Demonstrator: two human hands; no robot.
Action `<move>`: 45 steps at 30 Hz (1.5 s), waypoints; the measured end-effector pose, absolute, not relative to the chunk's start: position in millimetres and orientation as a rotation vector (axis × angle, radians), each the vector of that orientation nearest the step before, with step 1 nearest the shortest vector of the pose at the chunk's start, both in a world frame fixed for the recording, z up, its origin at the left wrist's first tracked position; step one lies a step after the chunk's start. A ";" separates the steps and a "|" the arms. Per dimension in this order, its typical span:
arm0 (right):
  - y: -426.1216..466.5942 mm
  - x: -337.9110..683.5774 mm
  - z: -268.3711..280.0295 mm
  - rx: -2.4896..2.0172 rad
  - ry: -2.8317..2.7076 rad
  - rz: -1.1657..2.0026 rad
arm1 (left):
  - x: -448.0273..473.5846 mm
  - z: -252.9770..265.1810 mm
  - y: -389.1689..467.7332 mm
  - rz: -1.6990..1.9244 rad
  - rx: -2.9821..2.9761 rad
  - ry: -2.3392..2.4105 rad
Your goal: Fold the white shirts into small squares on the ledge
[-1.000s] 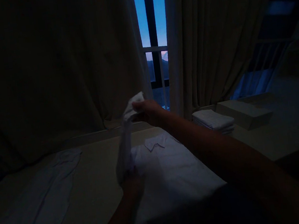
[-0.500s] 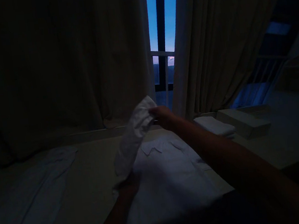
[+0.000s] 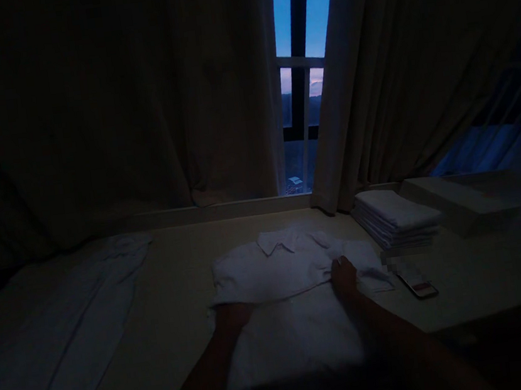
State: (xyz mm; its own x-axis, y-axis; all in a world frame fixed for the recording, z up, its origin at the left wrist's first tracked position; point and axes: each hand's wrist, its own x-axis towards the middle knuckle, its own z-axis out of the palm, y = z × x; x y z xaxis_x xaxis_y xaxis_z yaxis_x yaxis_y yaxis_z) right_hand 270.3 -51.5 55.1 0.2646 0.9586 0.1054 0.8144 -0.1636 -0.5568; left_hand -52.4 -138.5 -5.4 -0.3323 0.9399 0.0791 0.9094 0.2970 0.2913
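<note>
A white collared shirt [image 3: 265, 273] lies spread in front of me, its collar at the far side and its lower part towards my body. A layer of white cloth runs across its upper part and ends in an edge between my hands. My right hand [image 3: 345, 277] is closed on the shirt at the right end of this edge, bunching the cloth. At the left end, my left hand [image 3: 231, 315] reaches under the edge; its fingers are hidden by cloth and darkness.
A stack of folded white cloths [image 3: 393, 216] stands at the right, with a phone [image 3: 418, 286] in front and a pale box-like block [image 3: 461, 202] beside it. Another white garment [image 3: 77, 325] lies at the left. Curtains [image 3: 224, 98] hang behind the pale surface [image 3: 171, 282].
The cloth that both hands held raised is down across the shirt. My right hand has come down and to the right, onto the shirt's right side. The camera view has shifted.
</note>
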 end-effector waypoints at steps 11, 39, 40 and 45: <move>-37.4 271.0 6.2 -2.021 -1.541 0.167 | -62.6 25.1 -195.0 0.398 1.998 2.238; -40.6 253.0 85.1 -1.496 -2.355 0.120 | -37.0 13.6 -204.5 0.457 2.158 2.489; -43.8 230.2 89.5 -1.418 -2.428 0.151 | -36.5 14.1 -204.9 0.459 2.168 2.484; -57.4 109.0 98.5 -1.101 -2.667 0.252 | -35.6 20.3 -208.5 0.478 2.205 2.409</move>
State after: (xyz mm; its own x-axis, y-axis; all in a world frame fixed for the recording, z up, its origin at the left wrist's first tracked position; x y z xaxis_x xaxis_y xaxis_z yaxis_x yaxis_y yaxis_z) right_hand 109.0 -57.4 98.5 -0.6857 0.7105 0.1582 0.6682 0.7006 -0.2502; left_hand -35.6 -208.5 20.3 -0.1005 0.9460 0.3083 0.9920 0.0714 0.1041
